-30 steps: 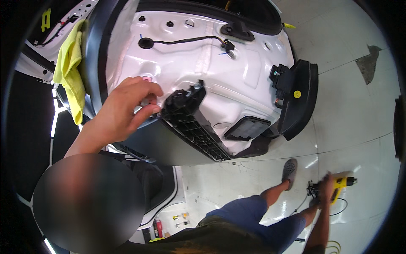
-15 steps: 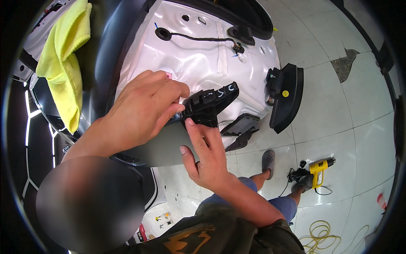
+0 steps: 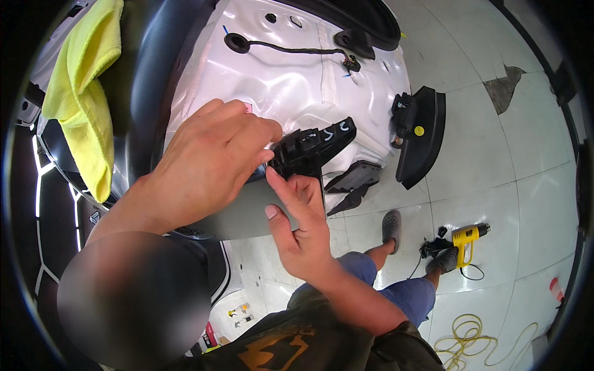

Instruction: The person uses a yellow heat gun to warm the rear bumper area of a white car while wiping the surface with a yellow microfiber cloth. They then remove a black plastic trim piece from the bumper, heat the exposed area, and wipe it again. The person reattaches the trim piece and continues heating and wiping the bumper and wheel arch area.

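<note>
A black plastic bracket (image 3: 318,142) with white hand-drawn marks sits at the corner of a white car body (image 3: 284,86). My left hand (image 3: 213,151) is closed at the bracket's left end, thumb and index pressed together there. What lies between those fingertips is hidden. From below, my right hand (image 3: 303,229) reaches to the bracket's lower edge. Its index fingertip is close to my left thumb, its thumb stands apart, and the other fingers bend beside the bracket. A smooth grey panel (image 3: 247,210) runs beneath both hands.
A yellow cloth (image 3: 86,93) drapes over the dark panel at left. A black cable (image 3: 291,55) crosses the white body. A black trim piece (image 3: 424,139) juts out at right. On the tiled floor are a yellow heat gun (image 3: 467,241) by a shoe and a coiled yellow hose (image 3: 464,337).
My right index finger has bent and shifted slightly left, towards my left thumb. The left hand keeps its place at the bracket. The whole view has shifted a little.
</note>
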`<state>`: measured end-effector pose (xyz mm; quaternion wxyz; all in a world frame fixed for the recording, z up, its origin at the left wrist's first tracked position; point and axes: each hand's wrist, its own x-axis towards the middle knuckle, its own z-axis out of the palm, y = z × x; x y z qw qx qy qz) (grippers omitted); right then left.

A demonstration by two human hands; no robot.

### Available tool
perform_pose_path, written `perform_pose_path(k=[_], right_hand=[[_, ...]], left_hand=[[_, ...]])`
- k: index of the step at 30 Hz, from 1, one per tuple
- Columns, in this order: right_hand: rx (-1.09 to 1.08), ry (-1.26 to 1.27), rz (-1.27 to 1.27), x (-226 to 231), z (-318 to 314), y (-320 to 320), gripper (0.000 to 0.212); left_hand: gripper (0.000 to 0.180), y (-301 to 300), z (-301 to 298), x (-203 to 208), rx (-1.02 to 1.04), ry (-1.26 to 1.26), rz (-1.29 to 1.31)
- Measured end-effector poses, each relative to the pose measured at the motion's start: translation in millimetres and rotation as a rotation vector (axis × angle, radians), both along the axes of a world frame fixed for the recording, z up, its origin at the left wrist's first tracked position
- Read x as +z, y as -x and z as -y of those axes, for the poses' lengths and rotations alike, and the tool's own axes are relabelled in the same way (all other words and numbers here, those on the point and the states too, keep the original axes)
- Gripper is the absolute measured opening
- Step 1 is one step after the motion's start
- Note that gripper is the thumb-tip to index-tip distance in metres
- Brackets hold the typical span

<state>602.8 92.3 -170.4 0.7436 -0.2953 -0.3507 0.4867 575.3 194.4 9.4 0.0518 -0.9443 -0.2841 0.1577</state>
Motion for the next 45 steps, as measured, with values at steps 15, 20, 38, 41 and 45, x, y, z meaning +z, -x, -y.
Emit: perform_pose_path(k=[15, 20, 38, 41, 45], right_hand=[[-0.015, 0.067, 0.116, 12.7, 1.4, -6.3, 0.044], [-0.086, 0.022, 0.245, 12.8, -3.6, -18.1, 0.049], [-0.328, -0.114, 0.693, 12.4, -15.2, -23.5, 0.056], [-0.326, -0.083, 0.916, 24.6, -14.4, -35.8, 0.052], [-0.277, -0.055, 1.106, 42.6, -12.9, -47.1, 0.049]], left_hand=[[0.019, -0.1, 1.0, -1.3, -0.067, -0.034, -0.012], [0.021, 4.9, -2.4, -2.9, -0.099, -0.038, 0.002], [0.032, 13.8, -4.6, -9.8, -0.17, -0.093, 0.023], [0.031, 14.1, -3.6, -9.8, -0.159, -0.081, 0.015], [0.026, 11.2, -3.9, -0.1, -0.11, -0.034, 0.172]])
